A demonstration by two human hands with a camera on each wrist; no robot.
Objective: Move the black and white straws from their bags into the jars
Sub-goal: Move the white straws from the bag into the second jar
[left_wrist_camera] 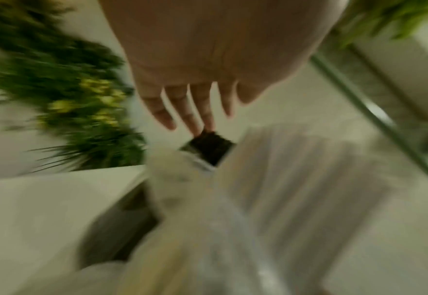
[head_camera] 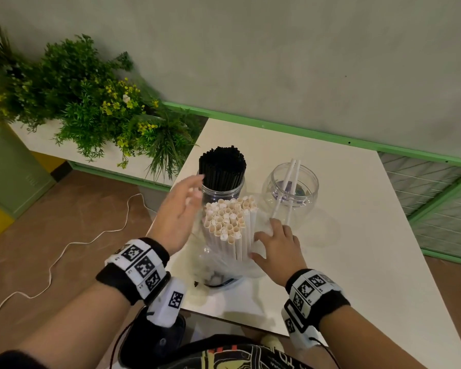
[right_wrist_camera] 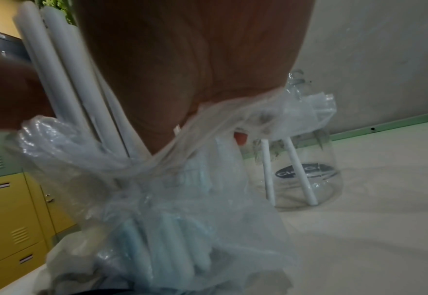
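A clear jar (head_camera: pixel 224 191) packed with black straws (head_camera: pixel 222 166) stands at the back left of the white table (head_camera: pixel 357 249). Right of it a second clear jar (head_camera: pixel 308 187) holds two white straws (head_camera: pixel 290 179). In front, a bundle of white straws (head_camera: pixel 228 219) stands upright in a crumpled clear bag (head_camera: pixel 218 265). My right hand (head_camera: pixel 274 246) grips the bag and bundle from the right, thumb on the near side. My left hand (head_camera: pixel 180 209) hovers open just left of the bundle, fingers straight, blurred. In the right wrist view the bag (right_wrist_camera: pixel 157 179) drapes under my palm (right_wrist_camera: pixel 182 69).
Green plants with yellow flowers (head_camera: pixel 91 102) fill a planter left of the table. A green rail (head_camera: pixel 304 131) runs along the wall behind. A white cable (head_camera: pixel 64 249) lies on the brown floor. Green and yellow lockers (head_camera: pixel 8 169) stand at far left.
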